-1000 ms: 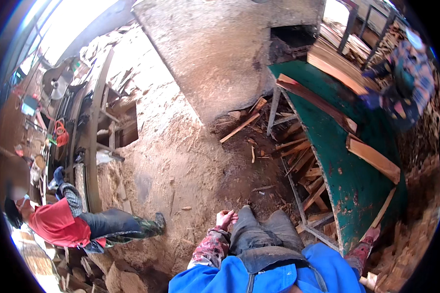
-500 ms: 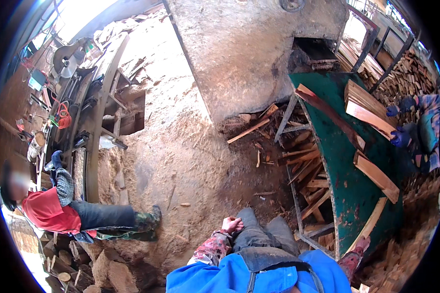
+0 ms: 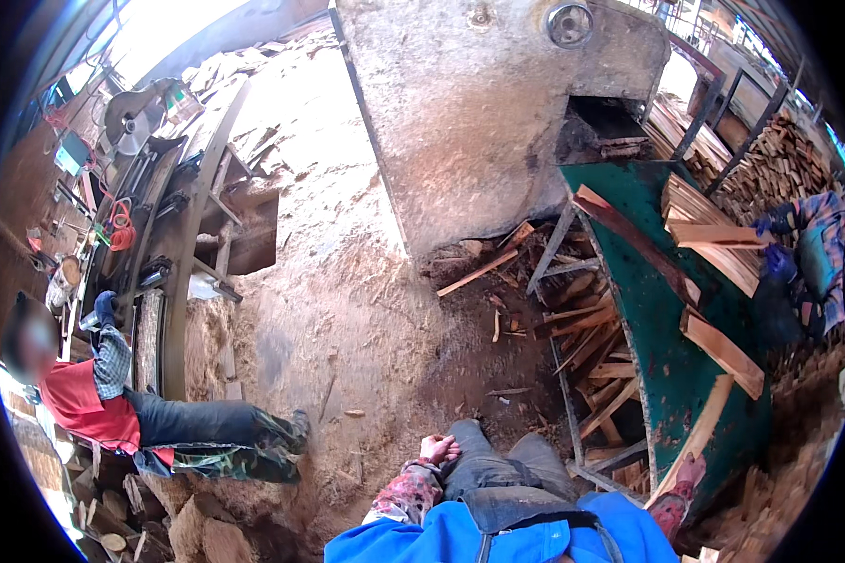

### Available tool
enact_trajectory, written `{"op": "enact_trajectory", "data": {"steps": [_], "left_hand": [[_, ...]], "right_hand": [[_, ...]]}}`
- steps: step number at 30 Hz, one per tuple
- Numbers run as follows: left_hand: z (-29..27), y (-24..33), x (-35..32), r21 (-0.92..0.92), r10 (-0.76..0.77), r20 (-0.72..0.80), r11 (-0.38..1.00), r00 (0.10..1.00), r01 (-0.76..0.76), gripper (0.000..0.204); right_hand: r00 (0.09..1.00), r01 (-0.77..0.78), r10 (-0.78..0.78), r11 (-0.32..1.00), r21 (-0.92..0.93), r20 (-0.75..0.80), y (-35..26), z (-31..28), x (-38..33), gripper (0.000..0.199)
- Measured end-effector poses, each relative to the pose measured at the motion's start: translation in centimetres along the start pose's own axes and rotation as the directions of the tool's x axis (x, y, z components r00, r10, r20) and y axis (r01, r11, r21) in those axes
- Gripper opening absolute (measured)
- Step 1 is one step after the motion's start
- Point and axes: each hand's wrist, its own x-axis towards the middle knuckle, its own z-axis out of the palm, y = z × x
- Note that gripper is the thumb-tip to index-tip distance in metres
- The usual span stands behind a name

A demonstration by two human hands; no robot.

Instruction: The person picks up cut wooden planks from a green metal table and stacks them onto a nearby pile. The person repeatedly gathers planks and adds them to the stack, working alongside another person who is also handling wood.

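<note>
My left hand (image 3: 440, 448) hangs beside my left thigh, its fingers loosely bent and holding nothing. At the near end of a green metal table (image 3: 662, 375), my right hand (image 3: 690, 469) lies beside a pale wooden slat (image 3: 699, 436), fingers extended; whether it touches the slat cannot be made out. Farther up the table lie a short reddish board (image 3: 723, 352) and a long dark-edged board (image 3: 634, 241). Across the table, a co-worker's gloved hands (image 3: 775, 253) are at a stack of boards (image 3: 709, 202), one hand on the end of a loose board (image 3: 718, 235).
A large dusty machine housing (image 3: 469, 122) stands ahead. Wood scraps (image 3: 601, 357) fill a metal frame left of the table. At left, a person in a red vest (image 3: 89, 413) stands by a rail bench with a circular saw (image 3: 131, 127). Cut logs (image 3: 197, 530) lie nearby.
The co-worker's hand has brought a loose board across the top of the stack. My right hand has moved slightly up along the slat. My left hand stays by my thigh.
</note>
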Motion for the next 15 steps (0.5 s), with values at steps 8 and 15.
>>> {"op": "enact_trajectory", "data": {"steps": [8, 15], "left_hand": [[-1.8, 0.1, 0.6, -0.016, -0.002, 0.029, 1.0, 1.0, 0.003, 0.027], [-2.9, 0.8, 1.4, -0.008, 0.023, 0.014, 1.0, 1.0, -0.023, 0.03]], "right_hand": [[0.995, 0.012, -0.012, 1.0, 0.004, -0.098, 2.8, 4.9, 2.3, 0.043], [0.995, -0.088, 0.094, 0.988, 0.125, -0.043, 1.9, 4.7, -0.6, 0.043]]}}
